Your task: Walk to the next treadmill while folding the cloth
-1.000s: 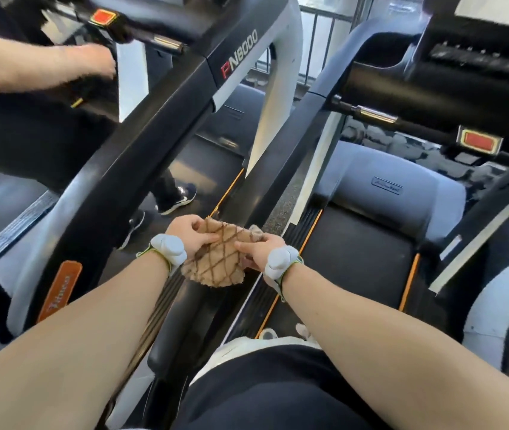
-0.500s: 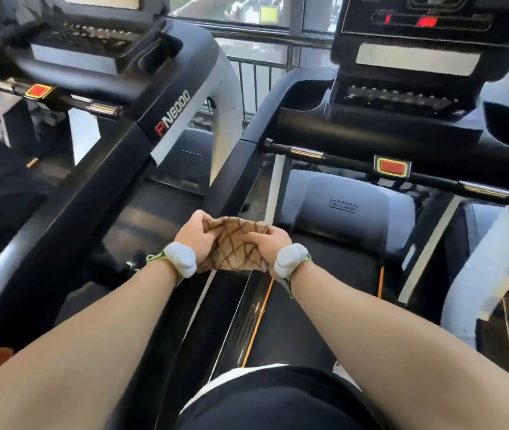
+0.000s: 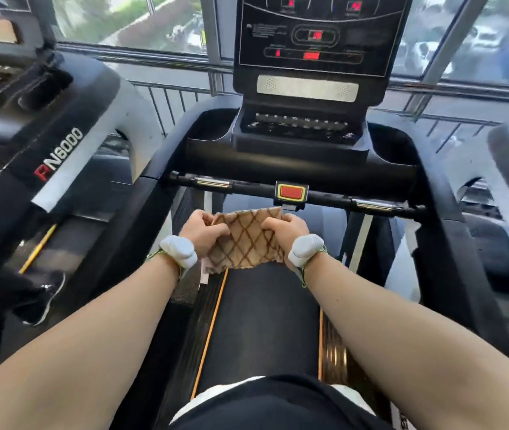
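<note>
Lettering "FN6000" marks the neighbouring treadmill [image 3: 58,156] at frame left; mid-frame, a brown lattice-patterned cloth [image 3: 244,240] stretches between the left hand [image 3: 202,232] and right hand [image 3: 284,229], both gripping its edges, below the red stop button [image 3: 291,192]

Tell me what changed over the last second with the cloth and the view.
The view swung right, from the gap between two treadmills to the treadmill console straight ahead. The left hand and right hand rose with the brown checked cloth to just below the handlebar's red stop button. Unchanged: both hands grip the cloth's side edges; nothing was let go.
</note>
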`<state>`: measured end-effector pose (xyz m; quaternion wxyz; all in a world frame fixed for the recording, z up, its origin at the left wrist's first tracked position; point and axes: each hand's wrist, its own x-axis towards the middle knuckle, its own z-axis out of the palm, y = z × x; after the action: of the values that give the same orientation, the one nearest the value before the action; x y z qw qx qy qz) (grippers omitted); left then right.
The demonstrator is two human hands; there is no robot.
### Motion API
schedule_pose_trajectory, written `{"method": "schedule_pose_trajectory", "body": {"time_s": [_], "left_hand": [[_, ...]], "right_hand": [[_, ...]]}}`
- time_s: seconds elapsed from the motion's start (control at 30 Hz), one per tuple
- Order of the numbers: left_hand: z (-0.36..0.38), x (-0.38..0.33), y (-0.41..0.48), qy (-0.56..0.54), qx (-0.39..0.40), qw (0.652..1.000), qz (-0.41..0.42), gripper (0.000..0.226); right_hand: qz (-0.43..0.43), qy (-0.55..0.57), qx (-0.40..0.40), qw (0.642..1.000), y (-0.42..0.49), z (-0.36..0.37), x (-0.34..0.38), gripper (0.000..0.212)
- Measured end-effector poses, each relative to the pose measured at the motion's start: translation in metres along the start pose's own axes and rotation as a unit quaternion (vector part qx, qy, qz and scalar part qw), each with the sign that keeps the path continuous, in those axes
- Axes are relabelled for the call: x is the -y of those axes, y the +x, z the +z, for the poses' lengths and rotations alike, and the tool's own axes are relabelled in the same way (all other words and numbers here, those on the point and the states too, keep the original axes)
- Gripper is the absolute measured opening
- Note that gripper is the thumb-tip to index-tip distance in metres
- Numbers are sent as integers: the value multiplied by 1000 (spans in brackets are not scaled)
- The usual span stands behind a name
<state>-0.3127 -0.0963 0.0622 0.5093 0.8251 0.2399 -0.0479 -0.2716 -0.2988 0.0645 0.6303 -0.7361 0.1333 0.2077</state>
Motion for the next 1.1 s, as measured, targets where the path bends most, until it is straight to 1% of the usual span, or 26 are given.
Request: {"method": "schedule_pose_trajectory", "body": {"time_s": [0.07, 0.1, 0.17, 0.2, 0.3, 0.33, 0.37, 0.4, 0.47, 0.53, 0.7, 0.93, 1.0, 1.03, 1.1], "left_hand": [[37, -26, 13, 1, 19, 1000, 0, 47], [41, -30, 17, -6, 21, 1000, 1, 44], [82, -55, 24, -17, 13, 1000, 18, 31], [87, -60, 23, -13, 4, 1000, 23, 28], [139, -98, 29, -8, 10, 999, 52, 26], [141, -102, 30, -7, 11, 998, 55, 27], [156, -114, 32, -6, 18, 997, 68, 28], [177, -128, 36, -1, 28, 997, 77, 29], [190, -140, 37, 6, 32, 995, 92, 30], [206, -156, 39, 5, 40, 995, 93, 28], [254, -197, 60, 14, 80, 990, 114, 27], [299, -237, 111, 10, 104, 986, 129, 32], [311, -256, 132, 0, 119, 984, 134, 28], [324, -279, 156, -11, 131, 983, 129, 25], [330, -295, 172, -13, 147, 981, 128, 17]], "right_hand": [[6, 21, -36, 999, 16, -44, 6, 26], [2, 21, -46, 999, 20, -50, 6, 23], [-4, 25, -75, 997, 31, -98, 12, 11], [-2, 27, -79, 996, 31, -105, 14, 9], [-8, 37, -119, 992, 44, -166, 18, 5], [-6, 38, -125, 991, 45, -171, 18, 6], [-3, 39, -139, 990, 48, -189, 19, 7], [-4, 45, -157, 987, 53, -213, 18, 12], [1, 43, -175, 984, 57, -229, 17, 31], [-2, 53, -188, 981, 61, -248, 19, 35], [8, 67, -232, 970, 87, -302, 23, 36], [7, 56, -254, 966, 140, -353, 48, 33], [2, 56, -264, 963, 163, -368, 58, 24], [0, 59, -275, 960, 188, -384, 77, 21], [-1, 53, -283, 958, 209, -394, 87, 20]]}}
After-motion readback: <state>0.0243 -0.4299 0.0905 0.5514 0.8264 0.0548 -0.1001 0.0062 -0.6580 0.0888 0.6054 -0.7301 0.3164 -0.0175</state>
